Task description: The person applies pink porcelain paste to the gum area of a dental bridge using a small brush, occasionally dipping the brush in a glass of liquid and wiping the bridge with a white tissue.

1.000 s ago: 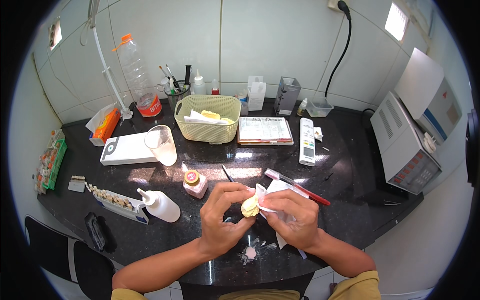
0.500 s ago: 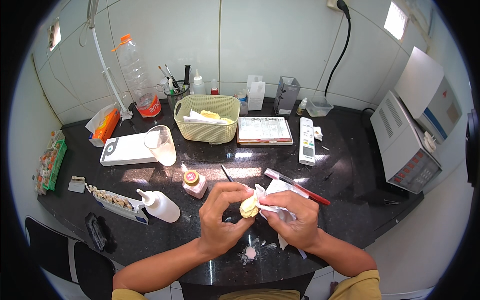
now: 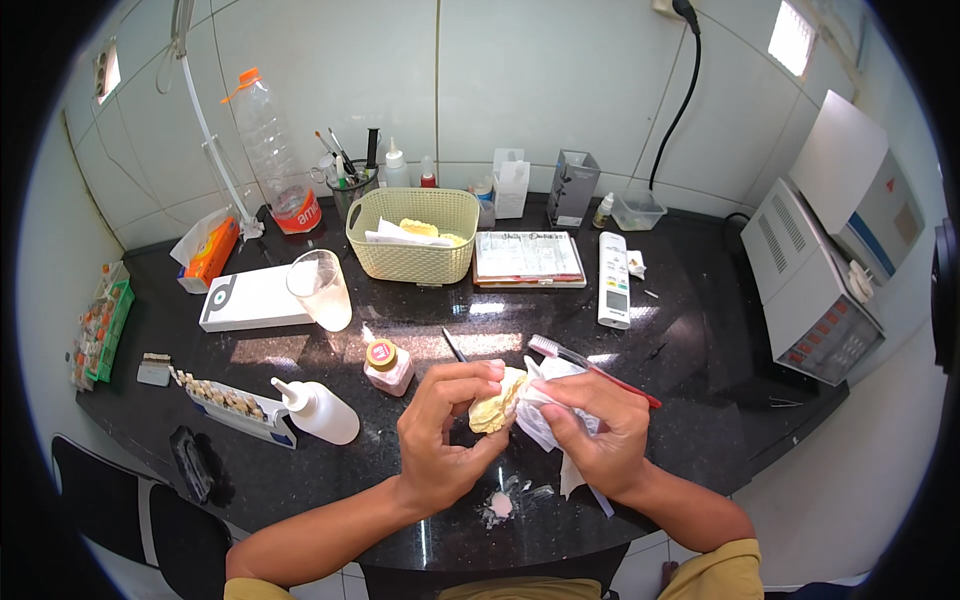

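yellow lump (image 3: 490,411) pinched in left hand (image 3: 437,424)

The worktop (image 3: 700,430) is black and super glossy, like polished stone, with a chalky pinkish smear (image 3: 502,506) at the near side. The pale-yellow lump (image 3: 492,412) looks matt and rough, kinda plastery, and the white tissue (image 3: 545,428) next to it is thin, crumpled paper or cloth, can't tell which. Far left, the big bottle (image 3: 268,150) is clear, shiny plastic. Far basket (image 3: 412,264): woven-look plastic. Left squeeze bottle (image 3: 328,414): smooth white plastic. 2 far cartons (image 3: 572,190) seem like smooth card. Wall tiles (image 3: 540,80) have a soft sheen.
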`<act>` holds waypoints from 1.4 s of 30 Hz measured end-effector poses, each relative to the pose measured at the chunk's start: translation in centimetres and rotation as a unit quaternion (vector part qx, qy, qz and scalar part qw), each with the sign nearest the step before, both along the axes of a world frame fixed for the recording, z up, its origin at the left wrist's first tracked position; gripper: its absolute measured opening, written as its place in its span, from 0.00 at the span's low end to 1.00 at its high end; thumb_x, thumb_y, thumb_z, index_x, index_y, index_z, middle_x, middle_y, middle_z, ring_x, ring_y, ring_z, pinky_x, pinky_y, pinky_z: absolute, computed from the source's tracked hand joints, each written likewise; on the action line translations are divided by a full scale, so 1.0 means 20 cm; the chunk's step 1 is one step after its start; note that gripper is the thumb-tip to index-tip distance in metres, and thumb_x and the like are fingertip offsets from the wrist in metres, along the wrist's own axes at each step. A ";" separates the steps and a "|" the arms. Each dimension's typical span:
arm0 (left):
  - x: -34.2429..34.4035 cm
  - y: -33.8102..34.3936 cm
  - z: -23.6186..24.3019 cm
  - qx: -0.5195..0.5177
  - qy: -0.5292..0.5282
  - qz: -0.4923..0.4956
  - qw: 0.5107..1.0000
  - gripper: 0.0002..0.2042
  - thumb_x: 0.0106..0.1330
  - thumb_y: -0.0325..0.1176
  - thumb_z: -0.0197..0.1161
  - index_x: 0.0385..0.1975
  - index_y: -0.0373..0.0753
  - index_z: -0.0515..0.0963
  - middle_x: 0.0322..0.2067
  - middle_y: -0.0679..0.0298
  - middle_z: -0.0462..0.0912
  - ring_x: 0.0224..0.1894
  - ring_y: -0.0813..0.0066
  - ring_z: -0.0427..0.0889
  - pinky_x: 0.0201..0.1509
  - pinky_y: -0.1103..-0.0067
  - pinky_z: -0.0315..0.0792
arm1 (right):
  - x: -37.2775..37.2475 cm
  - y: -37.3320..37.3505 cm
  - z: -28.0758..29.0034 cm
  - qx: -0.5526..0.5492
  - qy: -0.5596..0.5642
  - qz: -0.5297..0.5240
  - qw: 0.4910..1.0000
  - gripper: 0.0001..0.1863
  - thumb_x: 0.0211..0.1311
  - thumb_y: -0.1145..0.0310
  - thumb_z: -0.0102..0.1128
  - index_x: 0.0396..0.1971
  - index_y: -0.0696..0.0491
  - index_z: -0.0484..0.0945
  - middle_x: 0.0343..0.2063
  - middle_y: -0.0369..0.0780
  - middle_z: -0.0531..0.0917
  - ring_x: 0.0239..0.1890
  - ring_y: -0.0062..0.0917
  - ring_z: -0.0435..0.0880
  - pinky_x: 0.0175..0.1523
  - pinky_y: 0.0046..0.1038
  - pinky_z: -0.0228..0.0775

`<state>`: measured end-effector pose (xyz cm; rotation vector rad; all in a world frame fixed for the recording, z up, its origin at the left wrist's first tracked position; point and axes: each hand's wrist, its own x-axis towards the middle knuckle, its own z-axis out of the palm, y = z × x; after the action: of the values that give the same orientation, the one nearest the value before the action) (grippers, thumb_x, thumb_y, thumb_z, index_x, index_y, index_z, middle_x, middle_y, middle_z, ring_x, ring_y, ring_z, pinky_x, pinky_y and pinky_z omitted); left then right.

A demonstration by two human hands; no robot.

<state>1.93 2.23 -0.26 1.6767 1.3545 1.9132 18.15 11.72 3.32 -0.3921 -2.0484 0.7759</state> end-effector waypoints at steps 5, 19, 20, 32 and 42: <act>0.00 0.01 0.00 0.027 0.000 -0.009 1.000 0.20 0.53 0.12 0.67 0.45 0.32 0.71 0.50 0.53 0.73 0.58 0.57 0.77 0.59 0.72 0.78 | 0.02 0.06 -0.01 -0.105 0.036 -0.051 0.993 0.08 0.61 0.75 0.65 0.38 0.62 0.85 0.30 0.43 0.86 0.32 0.24 0.86 0.39 0.22 0.76; -0.07 0.02 0.01 0.088 0.046 0.049 0.994 0.20 0.56 0.12 0.64 0.45 0.35 0.69 0.51 0.53 0.71 0.62 0.55 0.74 0.62 0.70 0.74 | -0.02 0.08 0.07 0.086 -0.092 -0.030 0.992 0.10 0.55 0.82 0.65 0.37 0.58 0.79 0.32 0.43 0.81 0.27 0.29 0.83 0.31 0.28 0.74; -0.07 0.02 0.02 0.090 0.065 0.044 0.993 0.20 0.56 0.11 0.63 0.46 0.35 0.67 0.51 0.53 0.70 0.63 0.55 0.73 0.63 0.70 0.72 | -0.04 0.06 0.06 0.047 -0.146 0.013 0.988 0.09 0.56 0.80 0.66 0.37 0.58 0.79 0.32 0.44 0.82 0.29 0.32 0.84 0.32 0.31 0.76; -0.05 0.01 0.04 0.105 -0.001 0.082 0.991 0.21 0.50 0.17 0.70 0.43 0.37 0.73 0.47 0.54 0.78 0.55 0.55 0.80 0.56 0.69 0.75 | -0.28 0.13 -0.06 -0.024 -0.364 0.033 0.930 0.17 0.51 0.71 0.68 0.40 0.62 0.78 0.27 0.46 0.84 0.31 0.42 0.85 0.37 0.37 0.76; -0.05 0.02 0.01 0.036 -0.081 0.053 0.995 0.18 0.58 0.16 0.66 0.47 0.33 0.70 0.49 0.54 0.73 0.53 0.67 0.79 0.58 0.75 0.76 | -0.30 0.39 0.30 -0.278 -0.148 0.018 0.949 0.07 0.67 0.67 0.60 0.36 0.55 0.76 0.24 0.35 0.79 0.25 0.17 0.81 0.28 0.17 0.74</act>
<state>1.00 2.61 -0.16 1.4694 1.3513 2.1306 12.08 19.49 9.28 -0.8287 -2.0837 1.3927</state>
